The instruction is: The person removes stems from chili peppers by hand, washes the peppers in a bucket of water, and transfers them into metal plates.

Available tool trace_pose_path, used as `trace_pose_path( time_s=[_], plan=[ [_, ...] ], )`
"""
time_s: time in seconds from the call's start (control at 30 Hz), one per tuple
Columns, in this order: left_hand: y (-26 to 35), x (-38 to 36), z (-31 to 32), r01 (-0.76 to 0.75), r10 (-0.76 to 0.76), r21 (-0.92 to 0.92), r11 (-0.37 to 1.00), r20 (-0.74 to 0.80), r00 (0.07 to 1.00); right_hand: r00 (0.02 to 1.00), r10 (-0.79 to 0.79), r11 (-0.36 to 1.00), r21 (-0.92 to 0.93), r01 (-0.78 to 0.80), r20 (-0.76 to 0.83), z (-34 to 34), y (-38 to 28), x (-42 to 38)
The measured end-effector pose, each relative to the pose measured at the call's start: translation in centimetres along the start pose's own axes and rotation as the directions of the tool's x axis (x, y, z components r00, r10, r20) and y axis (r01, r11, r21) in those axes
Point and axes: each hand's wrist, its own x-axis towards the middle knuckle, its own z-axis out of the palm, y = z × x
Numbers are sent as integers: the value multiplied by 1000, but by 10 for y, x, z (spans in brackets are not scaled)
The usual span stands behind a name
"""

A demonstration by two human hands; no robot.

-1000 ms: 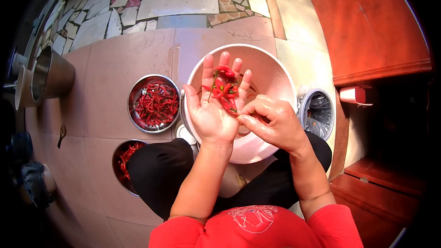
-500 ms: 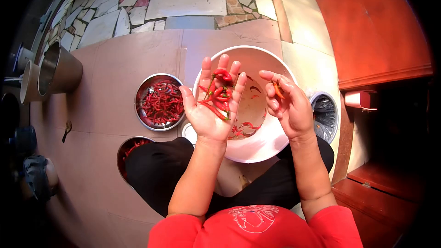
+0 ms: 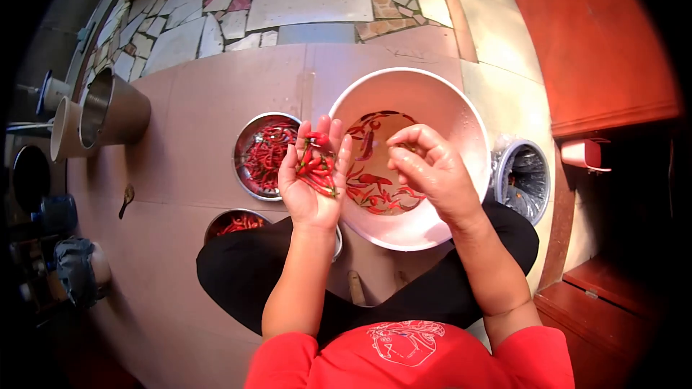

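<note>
My left hand (image 3: 308,205) is palm up and slightly cupped, carrying several small red chili peppers (image 3: 316,167) with green stems. Over the big white basin (image 3: 436,95), my right hand (image 3: 441,176) has its fingertips pinched together; whatever they hold is hidden by the fingers. Red chilies float in the water (image 3: 375,180) inside the basin. Left of my left hand, a metal bowl (image 3: 239,173) is filled with dark red chilies. Partly behind my knee, a second metal bowl (image 3: 210,233) also has red chilies in it.
Right of the basin stands a bin (image 3: 546,180) lined with a plastic bag. A reddish wooden cabinet (image 3: 598,43) rises on the right. Buckets (image 3: 124,112) and a spoon-like utensil (image 3: 127,200) are on the left. A small wooden piece (image 3: 356,288) shows between my legs.
My left hand has lowered with the chilies, its fingers curling more. My right hand has turned palm down over the basin, and the orange-red chili in it no longer shows. The view has shifted.
</note>
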Motion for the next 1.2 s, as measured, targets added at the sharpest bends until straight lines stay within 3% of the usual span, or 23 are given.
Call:
trace_pose_path(
  time_s=[0.07,0.13,0.27,0.33,0.4,0.53,0.6,0.73,0.8,0.97,1.07,1.13,1.17,1.2],
  plan=[
    [-23,-10,11,92,-92,-13,996,28,995,962,-272,932,-246,266,12,0,17,7],
    [-36,-16,13,181,-180,2,984,113,977,992,-124,960,-256,112,-32,4,13,2],
    [-49,-19,21,107,-111,88,990,46,993,979,-202,921,-340,190,-2,1,18,0],
    [-50,-19,23,97,-103,107,989,44,994,981,-193,933,-312,179,-15,3,17,-2],
    [-50,-18,24,92,-98,127,988,41,994,987,-155,906,-405,125,-41,4,12,-4],
    [-46,-14,20,110,-114,180,977,13,993,989,-140,965,-228,126,-44,-1,9,0],
    [-44,-14,18,130,-133,181,975,8,991,991,109,987,-107,-117,-74,-3,-6,-2],
    [-47,-13,17,151,-151,184,971,-11,988,990,112,992,-54,-117,-86,-6,-5,-1],
    [-49,-13,15,120,-135,216,969,60,989,989,117,991,-47,-122,-88,-6,-5,-1],
    [-48,-14,16,106,-111,291,951,2,994,988,131,989,-59,-136,-79,-6,-4,0],
    [-48,-14,13,126,-115,295,947,-56,992,990,90,992,-78,-99,-109,-3,-3,-1],
    [-49,-13,9,144,-121,294,945,-94,988,982,-116,957,-280,71,-146,-2,0,-1],
    [-50,-12,8,136,-116,272,953,-89,989,983,-116,957,-281,71,-146,-3,2,-1],
    [-51,-11,7,128,-110,249,960,-83,990,959,-228,887,-442,134,-166,-5,4,0]
  ],
)
